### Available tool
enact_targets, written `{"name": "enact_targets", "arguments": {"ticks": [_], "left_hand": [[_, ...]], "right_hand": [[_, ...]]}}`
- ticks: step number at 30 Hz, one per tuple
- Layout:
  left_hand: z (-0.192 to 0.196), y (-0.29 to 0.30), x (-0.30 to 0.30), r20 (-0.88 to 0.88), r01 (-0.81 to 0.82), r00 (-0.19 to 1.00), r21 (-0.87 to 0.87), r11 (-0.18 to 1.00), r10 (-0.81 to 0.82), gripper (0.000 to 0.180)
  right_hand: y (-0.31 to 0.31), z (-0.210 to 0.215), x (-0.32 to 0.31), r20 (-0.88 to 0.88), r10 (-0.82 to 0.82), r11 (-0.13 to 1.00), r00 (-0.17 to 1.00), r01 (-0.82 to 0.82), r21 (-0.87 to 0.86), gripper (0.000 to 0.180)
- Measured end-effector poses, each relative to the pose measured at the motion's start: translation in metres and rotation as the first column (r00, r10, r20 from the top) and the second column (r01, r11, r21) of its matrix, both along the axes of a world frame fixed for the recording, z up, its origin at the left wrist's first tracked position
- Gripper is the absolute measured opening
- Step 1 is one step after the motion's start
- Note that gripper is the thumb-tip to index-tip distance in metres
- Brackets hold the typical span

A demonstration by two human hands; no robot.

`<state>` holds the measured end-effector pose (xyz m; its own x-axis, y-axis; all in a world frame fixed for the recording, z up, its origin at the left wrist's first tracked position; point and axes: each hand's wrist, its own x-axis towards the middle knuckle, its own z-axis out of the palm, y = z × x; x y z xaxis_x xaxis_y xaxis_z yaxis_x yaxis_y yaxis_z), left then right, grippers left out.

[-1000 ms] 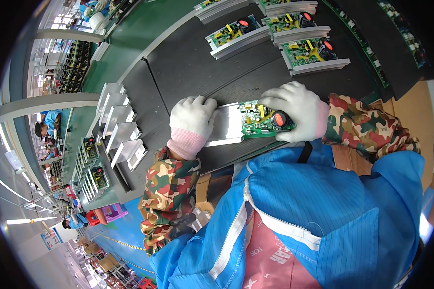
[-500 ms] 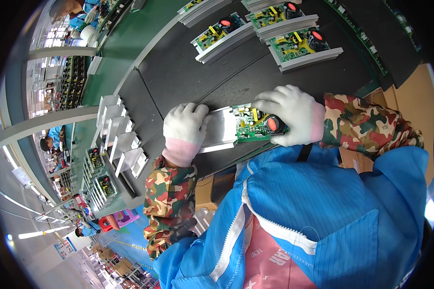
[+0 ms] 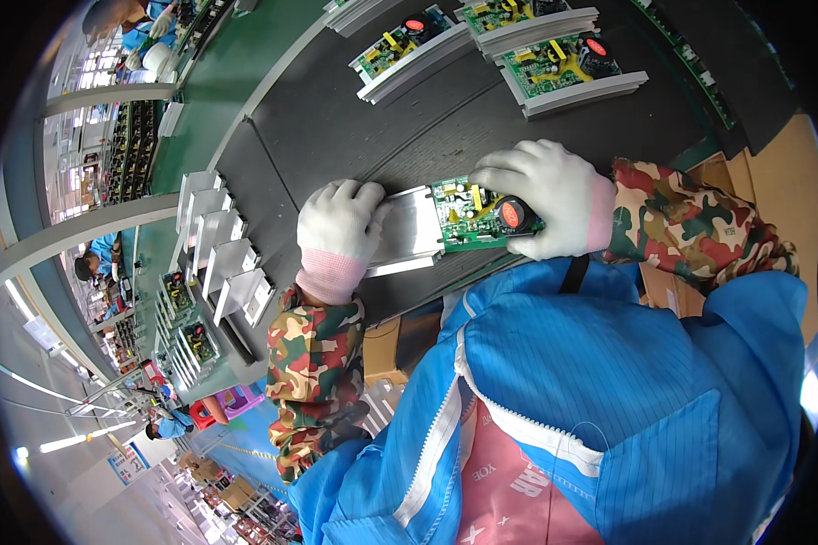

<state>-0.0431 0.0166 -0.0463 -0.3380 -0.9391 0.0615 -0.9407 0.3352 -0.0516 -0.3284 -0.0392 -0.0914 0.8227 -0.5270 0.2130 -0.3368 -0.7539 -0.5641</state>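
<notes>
In white gloves with pink cuffs, both my hands work low over the dark work surface. My left hand (image 3: 340, 224) is closed round the left end of a silver aluminium heat sink (image 3: 411, 227), a shallow channel with raised side rails. At its right end sits a green circuit board (image 3: 463, 211), in line with the channel; whether its edge lies inside the rails I cannot tell. The board carries yellow parts and a black round component with a red top (image 3: 513, 216). My right hand (image 3: 554, 197) grips the board's right end, fingers on the far edge and thumb on the near one.
Finished-looking boards in heat sinks (image 3: 563, 73) stand at the far side of the dark surface (image 3: 354, 136). Bare heat sinks (image 3: 223, 236) are lined up on the left. Cardboard (image 3: 773, 182) lies at the right. Other people work in the left background.
The heat sink and board sit slightly further left and higher in view, along with both hands. The whole scene has shifted a little too. Both grips stay the same.
</notes>
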Motion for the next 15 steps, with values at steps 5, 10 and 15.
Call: {"name": "enact_targets", "arguments": {"ticks": [5,10,15], "left_hand": [[0.0001,0.0011,-0.0007,0.0,0.006,1.0,-0.015,1.0,-0.006,0.014],[-0.0007,0.0014,-0.0012,-0.007,-0.001,1.0,-0.008,1.0,0.001,0.013],[-0.0008,0.0017,-0.0013,-0.004,0.01,1.0,-0.029,1.0,-0.01,0.012]], "right_hand": [[0.0032,0.0024,0.0014,0.003,0.009,1.0,1.0,-0.009,0.006,0.067],[0.0051,-0.0011,0.0021,-0.015,-0.012,1.0,1.0,0.012,0.029,0.074],[0.0039,-0.0014,0.0021,0.015,-0.009,1.0,1.0,0.009,0.015,0.075]]}}
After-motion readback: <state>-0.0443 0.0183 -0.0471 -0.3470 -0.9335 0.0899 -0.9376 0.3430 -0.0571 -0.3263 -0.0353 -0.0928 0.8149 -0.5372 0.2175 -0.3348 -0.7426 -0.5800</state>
